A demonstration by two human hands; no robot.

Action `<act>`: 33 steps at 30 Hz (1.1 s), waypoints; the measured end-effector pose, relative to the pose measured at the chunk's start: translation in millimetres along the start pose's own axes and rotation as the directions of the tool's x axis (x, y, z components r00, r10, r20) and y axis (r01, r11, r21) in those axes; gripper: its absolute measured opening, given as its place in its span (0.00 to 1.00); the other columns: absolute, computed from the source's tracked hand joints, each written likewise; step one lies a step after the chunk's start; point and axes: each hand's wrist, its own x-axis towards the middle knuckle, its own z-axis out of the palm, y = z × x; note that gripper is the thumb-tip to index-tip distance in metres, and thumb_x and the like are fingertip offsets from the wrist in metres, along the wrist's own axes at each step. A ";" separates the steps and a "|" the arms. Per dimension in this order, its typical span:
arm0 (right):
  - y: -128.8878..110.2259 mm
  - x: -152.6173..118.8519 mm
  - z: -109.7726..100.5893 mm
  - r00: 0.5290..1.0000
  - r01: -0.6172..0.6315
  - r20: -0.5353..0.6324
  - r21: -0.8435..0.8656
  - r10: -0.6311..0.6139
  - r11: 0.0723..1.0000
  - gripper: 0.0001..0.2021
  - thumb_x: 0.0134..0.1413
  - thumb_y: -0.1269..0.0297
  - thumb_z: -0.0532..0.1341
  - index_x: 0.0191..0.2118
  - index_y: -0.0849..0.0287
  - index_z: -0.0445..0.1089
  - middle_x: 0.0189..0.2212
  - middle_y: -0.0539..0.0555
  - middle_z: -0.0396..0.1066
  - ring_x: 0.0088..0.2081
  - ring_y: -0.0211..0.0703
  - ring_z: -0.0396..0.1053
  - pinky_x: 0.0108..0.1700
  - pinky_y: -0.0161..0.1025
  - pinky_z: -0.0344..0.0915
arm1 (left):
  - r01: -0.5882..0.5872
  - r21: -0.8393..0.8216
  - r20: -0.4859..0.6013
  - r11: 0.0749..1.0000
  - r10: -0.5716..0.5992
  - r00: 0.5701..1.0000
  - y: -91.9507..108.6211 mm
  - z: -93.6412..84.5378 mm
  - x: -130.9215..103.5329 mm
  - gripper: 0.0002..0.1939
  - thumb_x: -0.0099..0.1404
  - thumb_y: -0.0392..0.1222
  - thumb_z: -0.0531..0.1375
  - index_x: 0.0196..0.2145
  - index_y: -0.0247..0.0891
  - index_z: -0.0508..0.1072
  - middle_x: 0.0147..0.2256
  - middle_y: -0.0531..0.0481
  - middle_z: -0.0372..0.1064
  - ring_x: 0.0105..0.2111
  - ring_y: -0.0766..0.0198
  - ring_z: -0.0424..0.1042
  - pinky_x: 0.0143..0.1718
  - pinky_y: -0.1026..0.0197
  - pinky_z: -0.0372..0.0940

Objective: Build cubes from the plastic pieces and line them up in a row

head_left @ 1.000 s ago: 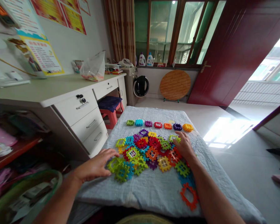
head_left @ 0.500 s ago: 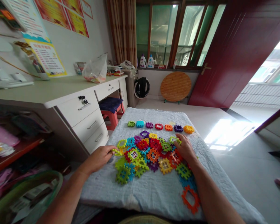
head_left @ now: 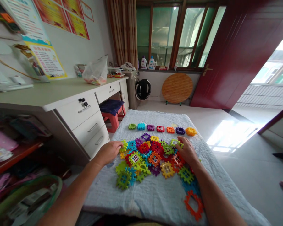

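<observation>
A loose pile of colourful toothed plastic building blocks, among them an orange window block (head_left: pixel 155 158), lies on the cloth-covered table. At the pile's left edge, my left hand (head_left: pixel 110 152) is closed on a yellow-green block (head_left: pixel 124 145), its fingertips partly hidden. On the far right of the pile, my right hand (head_left: pixel 188 150) has thumb and fingers closed about a light-green window block (head_left: pixel 175 142). Behind the pile stands a row of joined blocks in several colours, with a red one (head_left: pixel 160 129) mid-row and a yellow one (head_left: pixel 191 131) at the right end.
An orange-red frame block (head_left: pixel 193 205) lies near the table's front right. Left of the table are a white desk with drawers (head_left: pixel 93 127) and a red stool (head_left: pixel 113 121) with a dark cushion. A round wooden tabletop (head_left: pixel 177 88) leans against the far wall.
My left hand has moved right and away from me, bringing the yellow-green block to the pile's upper left edge. My right hand stays nearly still at the light-green window block.
</observation>
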 end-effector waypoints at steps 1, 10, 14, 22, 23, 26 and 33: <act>-0.2 0.0 0.0 1.000 0.001 0.002 -0.001 -0.001 1.000 0.20 0.49 0.61 0.55 0.49 0.61 0.67 0.43 0.59 0.70 0.44 0.50 0.68 0.49 0.47 0.63 | -0.006 -0.025 0.005 1.000 0.006 1.000 -2.0 -2.8 0.8 0.13 0.63 0.38 0.49 0.36 0.40 0.73 0.38 0.49 0.74 0.40 0.60 0.72 0.44 0.60 0.63; 0.2 0.6 0.9 1.000 0.004 0.013 -0.009 -0.004 1.000 0.19 0.48 0.62 0.55 0.47 0.60 0.67 0.41 0.58 0.70 0.44 0.49 0.68 0.48 0.47 0.64 | -0.029 -0.116 0.221 0.993 0.055 0.974 -25.6 -10.8 36.4 0.44 0.44 0.43 0.65 0.58 0.34 0.57 0.58 0.38 0.59 0.58 0.48 0.58 0.58 0.53 0.54; -1.2 0.3 -0.3 1.000 -0.006 0.012 -0.005 0.006 1.000 0.19 0.48 0.61 0.55 0.47 0.60 0.68 0.41 0.58 0.70 0.44 0.49 0.69 0.48 0.46 0.64 | -0.005 -0.177 0.281 0.984 0.056 0.958 -25.4 -8.9 40.1 0.40 0.43 0.38 0.63 0.56 0.32 0.60 0.54 0.39 0.64 0.53 0.51 0.65 0.54 0.58 0.59; -1.6 0.3 0.6 1.000 0.001 0.018 -0.017 0.000 1.000 0.19 0.48 0.61 0.55 0.47 0.61 0.68 0.40 0.58 0.71 0.42 0.49 0.69 0.47 0.46 0.64 | -0.132 -0.167 0.182 0.977 0.162 0.970 -12.8 -14.0 32.0 0.31 0.45 0.33 0.60 0.51 0.34 0.66 0.51 0.43 0.67 0.52 0.55 0.65 0.54 0.58 0.58; -1.6 0.3 0.8 1.000 0.003 0.014 -0.015 -0.003 1.000 0.19 0.48 0.61 0.55 0.47 0.60 0.68 0.40 0.58 0.71 0.42 0.48 0.69 0.47 0.46 0.64 | -0.132 -0.183 0.194 0.974 0.167 0.967 -12.4 -12.5 32.0 0.33 0.45 0.33 0.59 0.52 0.35 0.65 0.52 0.43 0.66 0.52 0.55 0.65 0.54 0.58 0.58; -1.3 0.3 1.2 1.000 0.001 0.013 -0.011 0.000 1.000 0.19 0.48 0.61 0.55 0.47 0.60 0.68 0.40 0.58 0.71 0.42 0.49 0.69 0.47 0.46 0.64 | -0.122 -0.248 0.216 0.961 0.177 0.960 -12.4 -8.4 31.6 0.37 0.45 0.32 0.58 0.56 0.37 0.60 0.55 0.44 0.63 0.54 0.57 0.64 0.55 0.59 0.57; -0.7 0.5 1.0 1.000 0.021 0.009 -0.021 -0.021 1.000 0.18 0.48 0.61 0.55 0.46 0.59 0.68 0.40 0.58 0.71 0.42 0.49 0.69 0.47 0.47 0.64 | -0.107 -0.132 0.188 0.985 0.131 0.973 -21.1 -2.6 34.2 0.31 0.47 0.39 0.61 0.51 0.37 0.65 0.52 0.44 0.66 0.52 0.54 0.65 0.52 0.58 0.59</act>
